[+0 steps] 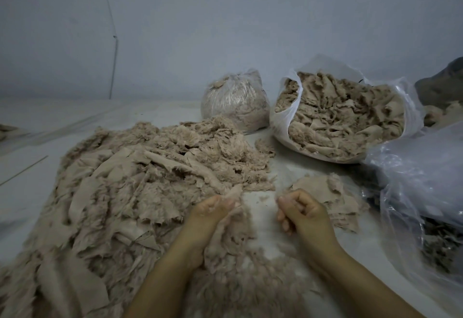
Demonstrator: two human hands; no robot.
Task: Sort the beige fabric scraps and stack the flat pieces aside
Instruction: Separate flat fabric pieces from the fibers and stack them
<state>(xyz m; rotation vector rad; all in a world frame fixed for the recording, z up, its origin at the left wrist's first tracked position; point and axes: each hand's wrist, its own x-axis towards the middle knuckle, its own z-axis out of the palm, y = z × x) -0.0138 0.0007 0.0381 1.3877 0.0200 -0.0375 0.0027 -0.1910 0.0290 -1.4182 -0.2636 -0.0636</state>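
Left hand (213, 208): a fuzzy scrap (225, 237) is gripped | Right hand (299, 211): curled, nothing seen held | Scrap pile (125, 192): spread left | Flat stack (325, 195): just beyond right hand | Far: tied bag (234, 102), open bag (343, 117) | Right: clear plastic (421, 180)

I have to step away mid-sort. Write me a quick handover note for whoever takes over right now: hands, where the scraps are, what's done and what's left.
Left hand: grips a fuzzy beige scrap at the near edge of the big loose pile.
Right hand: fingers curled, holding nothing that shows, just in front of the small flat stack.
Bags: open white bag packed with scraps at back right; tied bag beside it; loose clear plastic at far right.
Done: only a few flat pieces stacked.
Left: nearly the whole pile. Judge the held scrap first, then keep going.
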